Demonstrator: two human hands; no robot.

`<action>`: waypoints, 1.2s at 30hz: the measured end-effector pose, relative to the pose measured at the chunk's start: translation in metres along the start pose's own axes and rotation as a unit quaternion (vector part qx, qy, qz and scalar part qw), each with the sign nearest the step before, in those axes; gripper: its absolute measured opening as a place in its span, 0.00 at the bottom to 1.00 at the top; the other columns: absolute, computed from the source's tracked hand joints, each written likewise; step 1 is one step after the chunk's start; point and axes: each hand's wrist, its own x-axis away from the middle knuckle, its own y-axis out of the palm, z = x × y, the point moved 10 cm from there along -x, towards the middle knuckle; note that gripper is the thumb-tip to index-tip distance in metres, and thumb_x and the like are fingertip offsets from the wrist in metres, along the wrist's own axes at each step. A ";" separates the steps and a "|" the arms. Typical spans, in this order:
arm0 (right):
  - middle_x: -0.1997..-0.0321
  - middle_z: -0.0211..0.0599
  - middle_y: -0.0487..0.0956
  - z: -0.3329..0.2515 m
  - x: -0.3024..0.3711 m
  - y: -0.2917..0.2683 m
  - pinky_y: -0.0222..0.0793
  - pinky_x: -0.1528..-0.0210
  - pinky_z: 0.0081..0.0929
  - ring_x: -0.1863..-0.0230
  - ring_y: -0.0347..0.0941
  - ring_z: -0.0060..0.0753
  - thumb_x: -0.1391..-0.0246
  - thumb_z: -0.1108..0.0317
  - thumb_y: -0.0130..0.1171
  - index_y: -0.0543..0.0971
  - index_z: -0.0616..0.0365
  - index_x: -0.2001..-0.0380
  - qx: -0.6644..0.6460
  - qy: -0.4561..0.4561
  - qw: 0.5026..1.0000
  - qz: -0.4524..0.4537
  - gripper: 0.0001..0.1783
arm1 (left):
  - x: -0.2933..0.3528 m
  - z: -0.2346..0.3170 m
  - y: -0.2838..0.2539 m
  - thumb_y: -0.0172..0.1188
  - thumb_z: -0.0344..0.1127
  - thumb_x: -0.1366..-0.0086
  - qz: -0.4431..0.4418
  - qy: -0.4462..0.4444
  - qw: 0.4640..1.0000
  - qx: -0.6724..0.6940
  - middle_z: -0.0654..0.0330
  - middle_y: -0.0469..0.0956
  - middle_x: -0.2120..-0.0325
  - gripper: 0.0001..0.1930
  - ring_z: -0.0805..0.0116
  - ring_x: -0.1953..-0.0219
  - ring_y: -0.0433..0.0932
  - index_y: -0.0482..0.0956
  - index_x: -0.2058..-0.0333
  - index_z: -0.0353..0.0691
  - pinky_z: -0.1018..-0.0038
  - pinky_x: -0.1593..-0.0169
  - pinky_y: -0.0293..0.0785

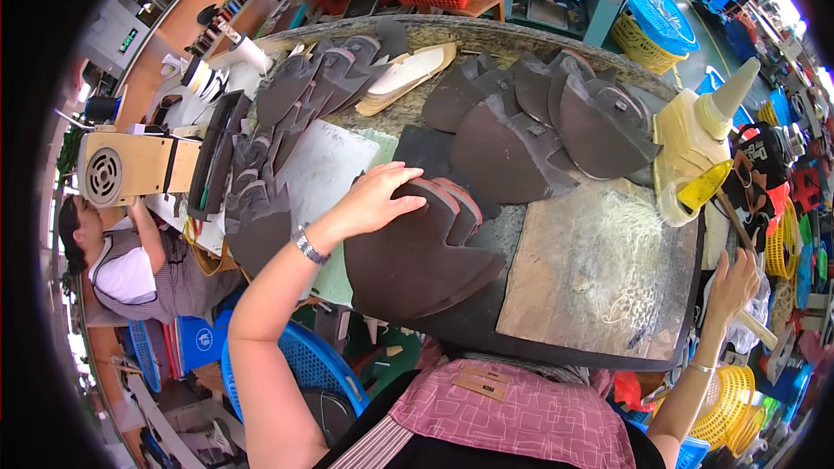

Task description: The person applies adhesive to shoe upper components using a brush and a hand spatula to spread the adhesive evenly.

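Observation:
My left hand [378, 200] rests on the upper edge of a small stack of dark brown shoe upper pieces [417, 265]. Its fingers are stretched out, with the thumb apart from them. The pieces overlap, and curved reddish edges show near my fingertips. Out past the table's right edge is my right hand [735, 287], fingers apart, next to a pale wooden handle [756, 328]; I see no grip on it. More dark upper pieces [508, 152] lie fanned out beyond the stack, and others [261, 230] lie in a row to the left.
A worn board [599, 269] covers the table's right front. Behind its right side stands a cream glue bottle [695, 148] with a yellow spout. Pale insole-shaped pieces [408, 74] lie at the back. Someone works at a beige machine [130, 165] on the left. Blue baskets [300, 365] stand below.

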 end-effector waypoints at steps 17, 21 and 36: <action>0.64 0.43 0.75 -0.381 0.017 -0.102 0.68 0.64 0.27 0.65 0.73 0.37 0.63 0.67 0.64 0.69 0.63 0.63 -0.707 -0.185 0.587 -0.347 0.23 | -0.003 0.026 -0.010 0.64 0.30 0.55 0.013 0.016 0.999 0.040 0.55 0.71 0.61 0.32 0.62 0.61 0.72 0.64 0.49 0.40 0.71 0.56 0.69; 0.63 0.44 0.73 -0.363 0.027 -0.130 0.67 0.61 0.31 0.63 0.73 0.40 0.60 0.74 0.60 0.64 0.61 0.62 -0.754 -0.170 0.549 -0.317 0.20 | 0.024 0.018 -0.016 0.65 0.26 0.55 0.103 -0.005 0.990 0.097 0.57 0.71 0.63 0.21 0.64 0.61 0.72 0.71 0.59 0.38 0.76 0.57 0.68; 0.63 0.46 0.71 -0.368 0.024 -0.119 0.68 0.62 0.31 0.62 0.71 0.42 0.53 0.67 0.57 0.67 0.64 0.59 -0.672 -0.175 0.658 -0.292 0.18 | -0.002 -0.010 0.019 0.55 0.23 0.45 -0.012 -0.061 0.965 0.255 0.63 0.68 0.66 0.28 0.78 0.64 0.69 0.60 0.45 0.40 0.81 0.58 0.66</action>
